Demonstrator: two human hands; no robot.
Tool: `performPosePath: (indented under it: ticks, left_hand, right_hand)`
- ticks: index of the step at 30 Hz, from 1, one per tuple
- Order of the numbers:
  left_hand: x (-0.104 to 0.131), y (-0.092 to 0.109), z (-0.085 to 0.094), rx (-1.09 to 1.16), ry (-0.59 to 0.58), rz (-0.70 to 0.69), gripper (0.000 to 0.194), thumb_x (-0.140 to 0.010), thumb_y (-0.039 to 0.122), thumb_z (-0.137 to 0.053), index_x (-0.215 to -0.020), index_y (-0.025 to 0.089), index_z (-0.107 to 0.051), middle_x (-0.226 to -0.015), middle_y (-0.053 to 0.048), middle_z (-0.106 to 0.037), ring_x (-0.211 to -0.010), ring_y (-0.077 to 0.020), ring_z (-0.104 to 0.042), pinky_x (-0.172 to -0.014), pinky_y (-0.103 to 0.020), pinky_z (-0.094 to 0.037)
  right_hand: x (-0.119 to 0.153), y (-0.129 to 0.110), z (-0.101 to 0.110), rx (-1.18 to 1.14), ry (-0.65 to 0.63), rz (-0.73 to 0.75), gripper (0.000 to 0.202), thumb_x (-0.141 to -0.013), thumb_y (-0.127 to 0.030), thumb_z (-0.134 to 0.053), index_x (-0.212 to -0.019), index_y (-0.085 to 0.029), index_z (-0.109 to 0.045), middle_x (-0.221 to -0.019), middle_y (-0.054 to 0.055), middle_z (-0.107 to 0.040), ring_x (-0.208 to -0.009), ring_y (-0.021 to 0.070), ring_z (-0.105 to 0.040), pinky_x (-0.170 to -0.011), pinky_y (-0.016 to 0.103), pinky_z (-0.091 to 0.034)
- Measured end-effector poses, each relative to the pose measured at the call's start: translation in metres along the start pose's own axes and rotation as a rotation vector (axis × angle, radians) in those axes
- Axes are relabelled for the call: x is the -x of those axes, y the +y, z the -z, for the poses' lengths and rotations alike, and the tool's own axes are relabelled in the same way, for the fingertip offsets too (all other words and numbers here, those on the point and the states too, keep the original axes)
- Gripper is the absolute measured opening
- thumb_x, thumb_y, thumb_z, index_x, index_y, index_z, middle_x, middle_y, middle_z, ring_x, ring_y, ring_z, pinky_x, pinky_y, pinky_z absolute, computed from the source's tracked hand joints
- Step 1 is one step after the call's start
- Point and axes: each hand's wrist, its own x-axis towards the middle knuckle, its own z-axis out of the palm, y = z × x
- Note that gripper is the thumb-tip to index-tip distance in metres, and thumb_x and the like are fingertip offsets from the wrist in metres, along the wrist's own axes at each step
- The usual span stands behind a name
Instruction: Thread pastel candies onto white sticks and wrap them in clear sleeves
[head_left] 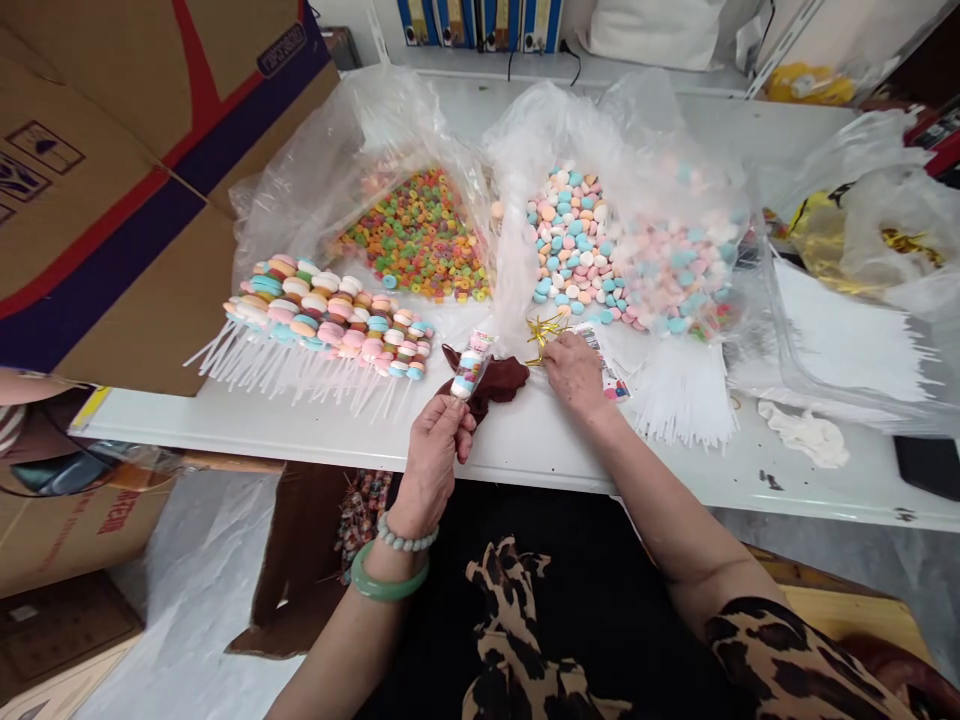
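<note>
White tabletop [540,445] crosses the middle of the frame, under a pale shelf [465,62] that carries blue binders [541,25] at the top centre. Near the frame's centre, the person's left hand [442,425] pinches the lower end of a short pastel candy stack in a clear, pink-printed wrapper [471,370], holding it tilted above a dark brown crumpled cloth [506,380]. It looks light; the wrapper is probably thin and slippery, and the pieces inside likely soft enough to dent, so a gentle pinch at the lower end suits it better than a squeeze round the middle. The right hand [576,375] has its fingers drawn together at a cluster of shiny gold twist ties [544,332], just right of the cloth; whether it grips one cannot be told. Those ties look thin and bendable, best taken singly by an end.

On the tabletop, centre left, lie rows of pastel candy stacks on white sticks [330,310]. Behind them, a clear plastic bag [405,110] holds multicoloured ring sweets [427,240]; right of it are pastel button-shaped sweets [574,240]. Loose white sticks [686,395] lie right of centre. A large brown cardboard box [97,250] fills the upper left.
</note>
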Motion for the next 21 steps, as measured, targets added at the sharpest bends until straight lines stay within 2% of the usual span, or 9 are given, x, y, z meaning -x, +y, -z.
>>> performPosePath:
  ticks: [5,7,9,15,18,21]
  left_hand:
    - [-0.001,0.006,0.003,-0.024,-0.034,-0.014,0.029,-0.079,0.042,-0.067,-0.072,0.017,-0.054,-0.070,0.000,-0.065,-0.038,-0.0020,-0.038,-0.038,-0.018,-0.023]
    - [-0.004,0.007,0.001,0.004,-0.027,0.023,0.029,-0.076,0.040,-0.069,-0.070,0.016,-0.054,-0.064,0.002,-0.062,-0.037,-0.0007,-0.031,-0.037,-0.017,-0.017]
    - [-0.006,0.006,-0.002,0.038,0.006,0.088,0.028,-0.072,0.037,-0.071,-0.067,0.017,-0.052,-0.056,0.004,-0.055,-0.036,-0.0001,-0.025,-0.037,-0.016,-0.012]
    - [-0.006,0.006,-0.005,0.066,0.138,0.161,0.026,-0.067,0.032,-0.069,-0.062,0.017,-0.048,-0.048,0.008,-0.041,-0.037,-0.0009,-0.025,-0.036,-0.015,-0.011]
    - [-0.005,0.010,-0.001,0.078,0.181,0.166,0.025,-0.067,0.031,-0.067,-0.061,0.017,-0.048,-0.048,0.008,-0.039,-0.037,-0.0008,-0.023,-0.036,-0.016,-0.011]
    - [-0.006,0.011,0.002,0.097,0.183,0.148,0.022,-0.068,0.030,-0.066,-0.062,0.017,-0.049,-0.049,0.007,-0.039,-0.037,-0.0009,-0.023,-0.036,-0.016,-0.011]
  right_hand:
    - [-0.004,0.012,0.018,-0.213,0.044,-0.155,0.022,-0.086,-0.016,-0.041,-0.085,-0.021,-0.063,-0.087,0.004,-0.066,-0.084,0.0203,-0.056,-0.074,0.030,-0.039]
    - [-0.006,0.014,0.025,-0.269,0.074,-0.235,0.020,-0.086,-0.021,-0.043,-0.087,-0.023,-0.063,-0.087,0.002,-0.067,-0.081,0.0199,-0.056,-0.072,0.030,-0.039]
    - [-0.008,0.011,0.027,-0.218,0.086,-0.283,0.021,-0.086,-0.022,-0.044,-0.089,-0.023,-0.064,-0.090,0.003,-0.068,-0.083,0.0211,-0.057,-0.071,0.030,-0.038]
    - [-0.015,-0.007,0.007,0.032,-0.078,-0.226,0.023,-0.081,-0.014,-0.047,-0.081,-0.020,-0.070,-0.095,0.013,-0.065,-0.086,0.0256,-0.056,-0.066,0.033,-0.036]
    - [-0.016,-0.004,0.007,-0.027,-0.079,-0.251,0.025,-0.079,-0.013,-0.047,-0.080,-0.021,-0.070,-0.093,0.011,-0.065,-0.084,0.0246,-0.056,-0.066,0.033,-0.037]
    - [-0.014,0.003,0.018,-0.128,-0.077,-0.307,0.022,-0.080,-0.021,-0.049,-0.085,-0.024,-0.070,-0.088,0.005,-0.067,-0.082,0.0224,-0.056,-0.067,0.031,-0.037]
